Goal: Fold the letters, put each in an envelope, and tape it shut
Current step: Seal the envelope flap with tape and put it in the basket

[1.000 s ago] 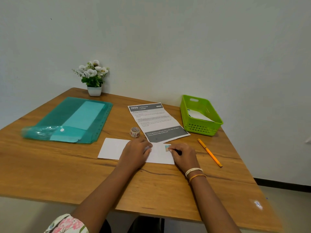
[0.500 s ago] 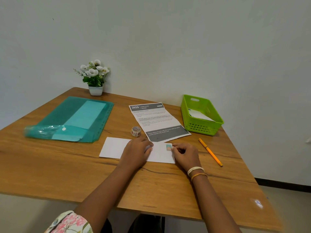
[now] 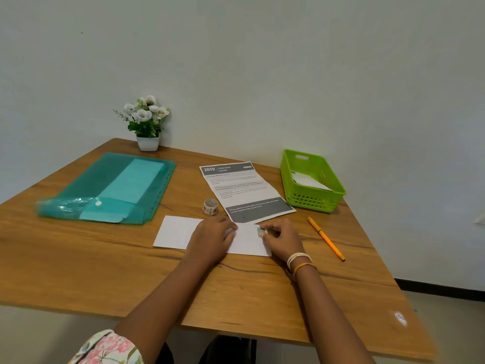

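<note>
A white envelope (image 3: 174,231) lies flat near the middle of the wooden table (image 3: 131,271). My left hand (image 3: 212,237) rests on its middle, pressing it down. My right hand (image 3: 283,237) sits at the envelope's right end, its fingertips on a small patterned piece of tape (image 3: 261,231) stuck there. A small roll of patterned tape (image 3: 210,206) stands just behind the envelope. An unfolded printed letter (image 3: 245,191) with grey bands lies behind my hands.
A green plastic basket (image 3: 312,198) with white paper inside stands at the right rear. An orange pen (image 3: 326,238) lies right of my right hand. A teal plastic folder (image 3: 110,187) covers the left side. A potted white flower (image 3: 147,122) stands by the wall.
My right hand's fingers have shifted slightly on the tape piece at the envelope's right end. My left hand stays on the envelope.
</note>
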Available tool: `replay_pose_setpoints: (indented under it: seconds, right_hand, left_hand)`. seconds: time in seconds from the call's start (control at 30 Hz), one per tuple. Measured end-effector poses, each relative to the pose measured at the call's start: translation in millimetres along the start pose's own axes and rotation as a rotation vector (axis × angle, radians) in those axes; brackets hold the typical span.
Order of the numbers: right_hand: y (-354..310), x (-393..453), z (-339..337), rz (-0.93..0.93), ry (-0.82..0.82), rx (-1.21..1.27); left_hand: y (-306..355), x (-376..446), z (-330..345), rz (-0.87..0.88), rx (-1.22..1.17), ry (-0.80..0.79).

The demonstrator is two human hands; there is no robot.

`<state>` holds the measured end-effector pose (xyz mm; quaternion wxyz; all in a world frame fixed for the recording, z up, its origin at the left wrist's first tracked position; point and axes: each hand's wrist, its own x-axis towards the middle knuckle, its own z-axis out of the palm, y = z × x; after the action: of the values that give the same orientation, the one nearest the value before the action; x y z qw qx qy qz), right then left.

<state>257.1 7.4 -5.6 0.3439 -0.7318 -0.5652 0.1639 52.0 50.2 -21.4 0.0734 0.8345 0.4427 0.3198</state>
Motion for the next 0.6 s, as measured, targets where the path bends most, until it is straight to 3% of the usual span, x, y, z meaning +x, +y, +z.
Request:
replay_pose_setpoints:
  seconds: [0.17,0.33,0.5,0.6]
  right_hand:
    - [-0.2,-11.0,-1.4,-0.096,-0.008,-0.155]
    - [-1.6,-20.1,-0.3,-0.238,0.11,-0.224]
    - [-5.8,-25.2,5.2,-0.338,0.17,-0.442]
    - [-14.7,-35.6,6.6,-0.404,0.11,-0.654]
  left_hand:
    - [1.1,-0.8,-1.0,-0.005,-0.006,-0.001]
    - [2.9,-1.2,-2.6,-0.002,0.012,0.013]
    - [4.5,0.1,-4.8,-0.018,0.023,0.015]
    - [6.2,0.1,-5.5,-0.034,0.031,0.016]
